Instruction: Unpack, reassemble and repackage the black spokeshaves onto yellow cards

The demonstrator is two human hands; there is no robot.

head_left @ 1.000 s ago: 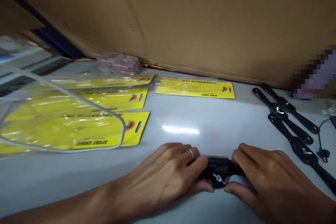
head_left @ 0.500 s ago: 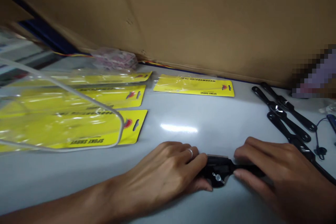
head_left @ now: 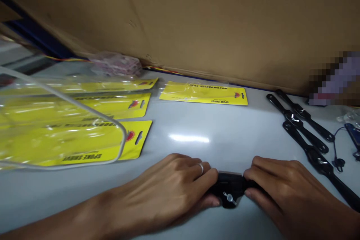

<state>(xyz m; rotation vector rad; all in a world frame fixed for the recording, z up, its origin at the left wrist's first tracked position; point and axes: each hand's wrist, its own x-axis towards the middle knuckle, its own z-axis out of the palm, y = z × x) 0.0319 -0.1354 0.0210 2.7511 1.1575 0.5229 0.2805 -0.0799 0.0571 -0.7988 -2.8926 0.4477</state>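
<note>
bare tabletop [head_left: 213, 127] ahead, cardboard wall [head_left: 219, 22] behind

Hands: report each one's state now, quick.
Left hand: closed on the left end of the black spokeshave, on the table.
Right hand: closed on its right end.

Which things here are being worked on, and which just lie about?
In hand: black metal tool with silver screw, held between left hand and right hand.
Lying about: yellow printed cards in clear sleeves; long black handled tools; brown cardboard wall.
</note>
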